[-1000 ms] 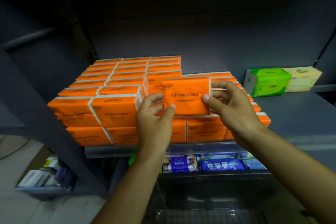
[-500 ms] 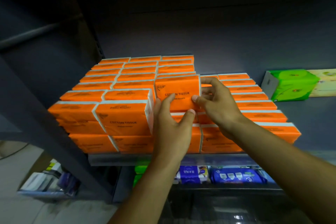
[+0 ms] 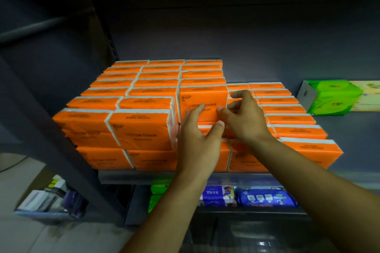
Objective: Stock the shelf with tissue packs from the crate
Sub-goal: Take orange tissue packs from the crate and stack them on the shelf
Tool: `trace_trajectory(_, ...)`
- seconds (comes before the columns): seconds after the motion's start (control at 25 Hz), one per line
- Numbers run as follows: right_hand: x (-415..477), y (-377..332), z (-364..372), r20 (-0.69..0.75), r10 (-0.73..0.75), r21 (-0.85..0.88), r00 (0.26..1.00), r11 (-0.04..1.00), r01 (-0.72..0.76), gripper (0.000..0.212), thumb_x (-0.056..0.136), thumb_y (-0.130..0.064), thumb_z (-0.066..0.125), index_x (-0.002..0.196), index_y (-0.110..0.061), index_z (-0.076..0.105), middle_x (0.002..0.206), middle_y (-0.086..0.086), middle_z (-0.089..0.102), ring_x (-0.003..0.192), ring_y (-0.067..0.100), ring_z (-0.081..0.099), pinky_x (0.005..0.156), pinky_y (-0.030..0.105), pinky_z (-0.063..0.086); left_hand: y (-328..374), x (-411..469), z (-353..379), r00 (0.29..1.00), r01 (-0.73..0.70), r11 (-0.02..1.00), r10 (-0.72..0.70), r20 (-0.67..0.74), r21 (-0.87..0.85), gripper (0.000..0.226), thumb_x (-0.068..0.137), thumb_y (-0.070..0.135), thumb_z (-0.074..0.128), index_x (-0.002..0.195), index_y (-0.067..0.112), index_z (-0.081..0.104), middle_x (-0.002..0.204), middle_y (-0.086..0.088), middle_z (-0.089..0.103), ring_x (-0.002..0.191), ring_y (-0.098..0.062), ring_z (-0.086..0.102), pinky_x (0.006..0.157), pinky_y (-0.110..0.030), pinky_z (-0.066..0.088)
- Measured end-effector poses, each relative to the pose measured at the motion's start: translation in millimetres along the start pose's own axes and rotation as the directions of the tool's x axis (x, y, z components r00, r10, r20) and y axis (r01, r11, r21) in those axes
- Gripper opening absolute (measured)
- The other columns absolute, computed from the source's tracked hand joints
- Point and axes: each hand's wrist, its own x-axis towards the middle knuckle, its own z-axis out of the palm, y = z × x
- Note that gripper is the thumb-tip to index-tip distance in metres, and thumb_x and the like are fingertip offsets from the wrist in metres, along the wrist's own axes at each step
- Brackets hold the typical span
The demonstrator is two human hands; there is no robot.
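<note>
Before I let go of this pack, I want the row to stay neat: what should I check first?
1. The orange tissue pack upright, label facing out: ok.
2. Pack tight against the middle column beside it: ok.
3. The left hand with fingers flat on the pack's front: ok.
4. The right hand free of the pack: not ok, its grip pinches the right edge.
5. Pack seated fully on the lower layer of packs: cannot tell, the hands hide its base.
</note>
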Motion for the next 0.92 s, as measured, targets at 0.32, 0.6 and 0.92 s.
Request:
trace_trajectory(0.32, -49, -8, -62, -0.109, -0.202, 0.082, 0.973, 0.974, 0.212, 0.020, 0.085, -0.007, 0.070, 0.101, -0.019, 0.063, 0.083, -0.007, 0.066, 0.077, 0.005, 0.062, 0.074, 0.020, 0.050, 23, -31, -7, 0.971, -0.240, 0.965, 0.241, -0.007, -0.107, 0.022, 0.088, 0.010, 0.068, 0.104, 0.025, 0.067, 0.104, 0.008, 0.071, 0.100, -0.004, 0.065, 0.087, -0.025, 0.052)
trace_trajectory(0.6, -147, 61, -126, 0.072, -0.156, 0.026, 0.985, 0.988, 0.154, 0.014, 0.086, -0.004, 0.069, 0.087, -0.018, 0.066, 0.071, -0.008, 0.064, 0.064, 0.005, 0.059, 0.064, 0.020, 0.047, 5, -95, 27, 0.881, -0.323, 0.946, 0.301, 0.366, -0.002, 0.015, 0.087, 0.015, 0.067, 0.091, 0.029, 0.066, 0.080, 0.008, 0.068, 0.077, -0.007, 0.067, 0.072, -0.024, 0.054)
trace_trajectory(0.92, -239, 196, -119, 0.254, 0.268, -0.242, 0.929, 0.948, -0.207, 0.006, 0.082, -0.020, 0.070, 0.086, -0.024, 0.069, 0.074, -0.008, 0.070, 0.068, -0.003, 0.061, 0.066, 0.013, 0.042, -93, -173, 84, 0.702, -0.200, 0.888, -0.164, 0.692, 0.414, 0.012, 0.087, 0.019, 0.071, 0.100, 0.018, 0.070, 0.080, 0.011, 0.068, 0.072, 0.002, 0.065, 0.070, -0.015, 0.051)
